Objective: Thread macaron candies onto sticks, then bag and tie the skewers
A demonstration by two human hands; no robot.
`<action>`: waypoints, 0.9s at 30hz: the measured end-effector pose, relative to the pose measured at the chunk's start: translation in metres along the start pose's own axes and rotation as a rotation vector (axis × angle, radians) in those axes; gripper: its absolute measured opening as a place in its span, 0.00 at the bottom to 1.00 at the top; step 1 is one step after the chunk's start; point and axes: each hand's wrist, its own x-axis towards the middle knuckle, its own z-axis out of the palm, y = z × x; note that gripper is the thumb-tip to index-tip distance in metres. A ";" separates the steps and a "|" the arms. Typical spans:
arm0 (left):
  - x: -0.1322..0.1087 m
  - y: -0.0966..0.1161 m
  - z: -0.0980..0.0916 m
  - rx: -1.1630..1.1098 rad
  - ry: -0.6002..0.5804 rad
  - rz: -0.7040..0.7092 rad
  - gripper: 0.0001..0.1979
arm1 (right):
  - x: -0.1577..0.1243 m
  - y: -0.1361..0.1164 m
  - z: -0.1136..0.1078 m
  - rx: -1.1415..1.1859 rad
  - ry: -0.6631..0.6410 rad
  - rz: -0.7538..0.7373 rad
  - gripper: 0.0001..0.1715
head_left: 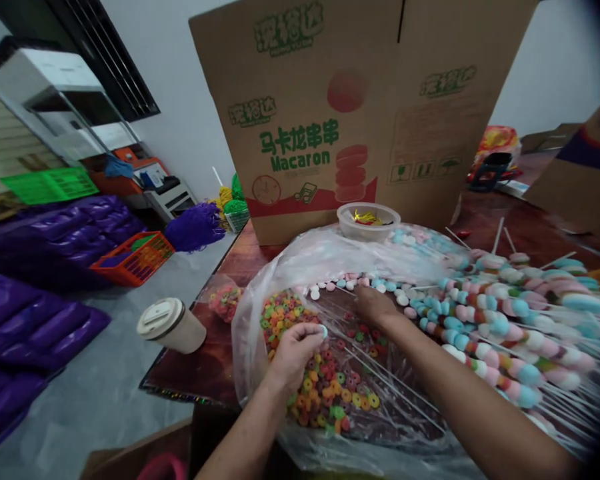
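Note:
My left hand is closed in a pinch on a small pale blue and white marshmallow, above ring-shaped gummies in orange, red, green and yellow. Farther forward, my right hand reaches down to the edge of a row of loose marshmallows in white, pink and blue. Its fingers are drawn together; what they hold, if anything, is hidden. Thin white sticks lie on the clear plastic sheet between and below my hands. Finished-looking candy skewers are heaped right of my right forearm.
A large cardboard box stands behind, with a plastic bowl of shiny ties before it. At the table's left edge are a lidded paper cup and a bag of red gummies. An orange basket sits on the floor.

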 end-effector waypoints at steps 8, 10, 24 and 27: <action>-0.009 0.009 0.033 -0.112 0.074 0.099 0.17 | -0.067 -0.067 -0.061 0.461 -0.399 0.153 0.15; -0.013 0.007 0.046 -0.098 0.021 0.066 0.14 | -0.079 -0.075 -0.061 0.604 -0.342 0.215 0.15; -0.037 0.010 0.059 -0.100 -0.143 -0.071 0.16 | -0.103 -0.061 -0.061 0.595 -0.130 0.248 0.14; -0.036 0.009 0.061 -0.127 -0.166 -0.099 0.15 | -0.106 -0.062 -0.063 0.238 0.006 0.014 0.08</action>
